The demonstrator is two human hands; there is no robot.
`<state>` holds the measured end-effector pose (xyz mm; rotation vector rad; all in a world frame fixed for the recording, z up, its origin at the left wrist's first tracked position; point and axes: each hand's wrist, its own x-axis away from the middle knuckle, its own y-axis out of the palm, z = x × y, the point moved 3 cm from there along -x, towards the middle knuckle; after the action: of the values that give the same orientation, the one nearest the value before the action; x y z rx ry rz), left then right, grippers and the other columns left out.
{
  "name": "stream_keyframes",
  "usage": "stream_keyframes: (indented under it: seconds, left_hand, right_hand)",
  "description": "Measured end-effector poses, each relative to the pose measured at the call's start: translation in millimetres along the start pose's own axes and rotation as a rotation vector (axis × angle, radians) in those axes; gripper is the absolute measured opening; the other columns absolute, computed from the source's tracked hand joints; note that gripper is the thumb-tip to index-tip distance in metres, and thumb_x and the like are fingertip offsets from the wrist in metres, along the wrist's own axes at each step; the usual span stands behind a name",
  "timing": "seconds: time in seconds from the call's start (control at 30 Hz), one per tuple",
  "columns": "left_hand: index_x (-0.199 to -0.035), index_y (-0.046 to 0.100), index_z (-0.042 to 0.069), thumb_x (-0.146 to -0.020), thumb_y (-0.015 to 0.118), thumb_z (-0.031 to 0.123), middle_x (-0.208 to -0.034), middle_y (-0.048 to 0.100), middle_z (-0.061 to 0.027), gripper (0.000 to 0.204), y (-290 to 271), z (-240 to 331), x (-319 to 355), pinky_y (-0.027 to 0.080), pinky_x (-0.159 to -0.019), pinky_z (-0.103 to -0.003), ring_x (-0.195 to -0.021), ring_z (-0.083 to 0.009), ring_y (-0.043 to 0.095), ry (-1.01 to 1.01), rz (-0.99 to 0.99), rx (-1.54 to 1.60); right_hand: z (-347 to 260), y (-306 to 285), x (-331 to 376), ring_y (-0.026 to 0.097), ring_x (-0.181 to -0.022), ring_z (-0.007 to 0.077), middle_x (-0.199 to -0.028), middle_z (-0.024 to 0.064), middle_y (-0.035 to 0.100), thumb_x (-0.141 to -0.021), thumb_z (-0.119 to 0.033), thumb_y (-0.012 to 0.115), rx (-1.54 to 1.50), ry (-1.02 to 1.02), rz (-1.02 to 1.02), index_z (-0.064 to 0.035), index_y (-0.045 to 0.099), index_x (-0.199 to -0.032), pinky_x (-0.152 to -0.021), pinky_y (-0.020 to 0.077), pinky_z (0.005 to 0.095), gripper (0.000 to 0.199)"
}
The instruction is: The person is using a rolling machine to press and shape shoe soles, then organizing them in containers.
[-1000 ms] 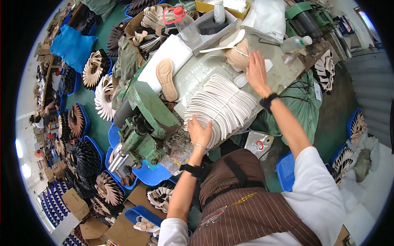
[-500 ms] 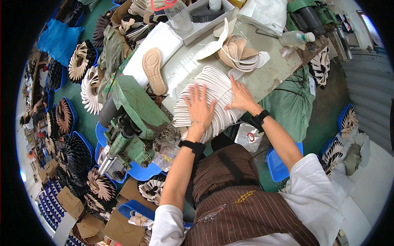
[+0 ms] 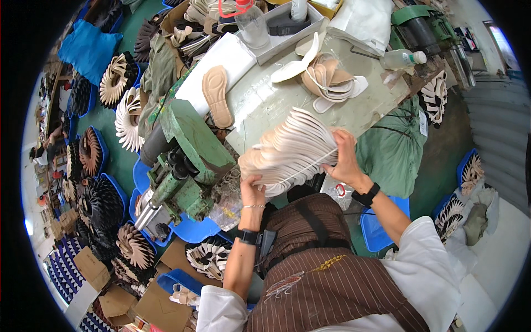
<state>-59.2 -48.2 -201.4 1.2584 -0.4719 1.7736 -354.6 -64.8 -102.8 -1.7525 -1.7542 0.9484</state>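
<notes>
Fanned stack of pale insoles [image 3: 293,149] is held up over the near edge of the tabletop [image 3: 265,105], in front of the person's chest, between both hands. Left hand [image 3: 252,193] is closed on the lower left end of the stack from beneath; right hand [image 3: 344,157] clamps the right end, fingers curled over the edges, a thin cord or band seems to run across the stack toward it. Stack is splayed like a fan, not squared, so the likely slip: loose insoles sliding out of the middle if either grip eases or the stack tilts, dropping onto the tabletop or down to the floor by the blue bins [image 3: 191,229]. The green press machine [image 3: 191,157] sits just beside the left hand, so a swing to that side could knock the stack against it. On the tabletop further off: a single tan insole [image 3: 217,94] on a white board [image 3: 224,61], a small heap of beige and white insoles [image 3: 326,77], a grey tray [image 3: 287,27] with a clear plastic bottle [image 3: 251,22], another bottle lying [image 3: 402,58] near the far edge. A green sack [image 3: 392,146] hangs off the right side of the tabletop. Floor at left is crowded with blue bins holding fanned sole bundles [image 3: 130,119], plus cardboard pieces [image 3: 160,301] low down.
</notes>
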Motion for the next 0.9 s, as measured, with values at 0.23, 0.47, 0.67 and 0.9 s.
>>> stream_keyframes:
  seconds: [0.23,0.47,0.67,0.9]
  left_hand:
    - [-0.117,0.043,0.006,-0.062,0.073,-0.001,-0.129,0.042,-0.014,0.063,28,51,121,0.032,-0.108,-0.045,-0.127,-0.0346,0.041,0.975,-0.369,-0.46]
    - [-0.106,0.051,0.005,-0.067,0.071,0.0,-0.131,0.039,-0.0212,0.044,0,-8,69,0.027,-0.107,-0.057,-0.137,-0.0434,0.02,1.087,-0.507,-1.827]
    - [-0.111,0.055,0.005,-0.078,0.065,0.014,-0.119,0.053,-0.0206,0.036,58,4,76,0.038,-0.097,-0.054,-0.131,-0.0361,0.034,0.831,-0.318,-2.118]
    - [-0.138,0.036,0.003,-0.089,0.053,0.026,-0.143,0.037,-0.016,0.057,151,-20,33,0.027,-0.108,-0.049,-0.137,-0.0286,0.027,1.435,-0.422,-1.726]
  right_hand:
    - [22,-43,18,0.036,-0.127,0.042,-0.142,0.0217,0.031,-0.068,-0.006,0.074,-0.118,-0.204,0.179,-0.02,0.035,-0.135,-0.104,0.0337,0.0466,0.079]
    - [125,-7,23,0.058,-0.109,0.0288,-0.125,0.0146,0.056,-0.079,-0.004,0.059,-0.067,0.193,-0.164,-0.0172,0.056,-0.128,-0.088,0.0482,0.0344,0.051]
    - [102,38,24,0.046,-0.124,0.0275,-0.134,0.0185,0.049,-0.092,-0.032,0.057,-0.58,0.545,-0.12,0.0,0.037,-0.139,-0.104,0.033,0.0315,0.06]
    - [54,82,-4,0.03,-0.13,0.0452,-0.14,0.0328,0.028,-0.063,-0.05,0.08,0.06,0.552,0.034,0.0047,0.007,-0.144,-0.107,0.0276,0.0451,0.122]
